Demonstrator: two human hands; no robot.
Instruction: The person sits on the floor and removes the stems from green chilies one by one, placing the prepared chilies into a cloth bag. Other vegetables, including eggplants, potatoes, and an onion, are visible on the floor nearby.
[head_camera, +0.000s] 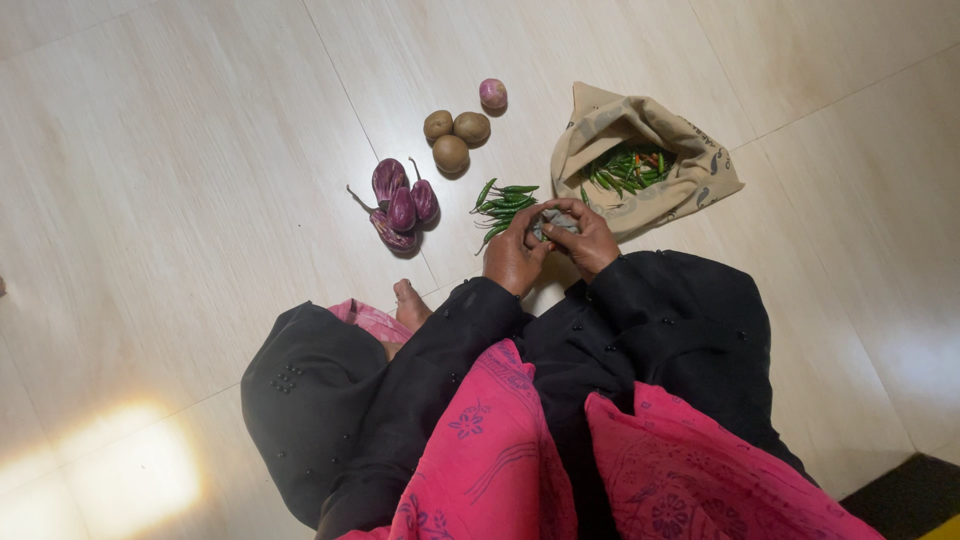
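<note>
1. The person sits on the pale tiled floor (180, 180), and I take the cloth bag (690, 175) as my mark: it lies mouth open, its rim folded back, so the green chillies inside (632, 165) show and can be reached
2. Both hands meet just below the bag's near edge. The left hand (512, 258) and the right hand (588, 240) are curled together around a small greyish bundle (553, 222); the fingers of both are bent and grasping it, thumbs on top, as if pinching or working it between them. What the bundle is I cannot tell
3. Just left of the bag, touching distance from the hands, lies a loose heap of green chillies (503, 205), set apart from those in the bag
4. Further left of the bag sit three striped purple brinjals (402, 205), huddled stem-up
5. Above them, up and left of the bag, three brown potatoes (452, 135) cluster, with one pinkish onion (492, 93) beside; each kind keeps its own group
6. A bare foot (410, 303) pokes out below, well left of the bag
</note>
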